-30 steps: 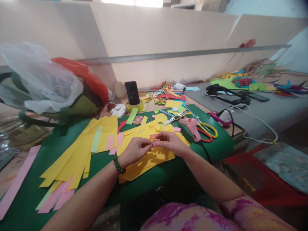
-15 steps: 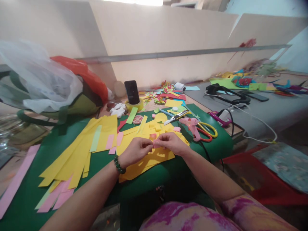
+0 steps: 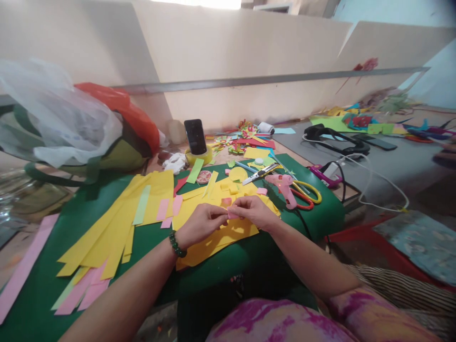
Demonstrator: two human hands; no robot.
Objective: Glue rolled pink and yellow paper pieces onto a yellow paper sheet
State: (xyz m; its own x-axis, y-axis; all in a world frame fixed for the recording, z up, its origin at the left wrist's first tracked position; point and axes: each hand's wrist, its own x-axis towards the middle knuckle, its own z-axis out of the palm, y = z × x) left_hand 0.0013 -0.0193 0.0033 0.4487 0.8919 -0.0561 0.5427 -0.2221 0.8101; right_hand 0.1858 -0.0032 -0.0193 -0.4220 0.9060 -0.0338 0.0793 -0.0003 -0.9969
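Note:
A small piece of pink paper (image 3: 232,214) is pinched between the fingertips of my left hand (image 3: 206,222) and my right hand (image 3: 253,211). Both hands are closed on it, above yellow paper sheets (image 3: 203,251). Just beyond the fingers lies another small pink paper piece (image 3: 226,201), with little folded yellow pieces (image 3: 233,189) behind it. To the right of my right hand rests a pink glue gun (image 3: 285,187), beside red-and-yellow-handled scissors (image 3: 308,192). A utility knife (image 3: 260,174) lies farther back.
Yellow paper strips (image 3: 107,228) and pink strips (image 3: 87,289) spread over the green mat (image 3: 142,285) at left. A phone (image 3: 195,137) stands upright in a tape roll (image 3: 204,156). Bags (image 3: 78,123) sit at far left. A white cable (image 3: 388,183) hangs at right.
My hands stay nearly in place, with the pink paper shifting slightly to the right. Striped fabric has appeared at the lower right, and a blurred hand at the far right edge.

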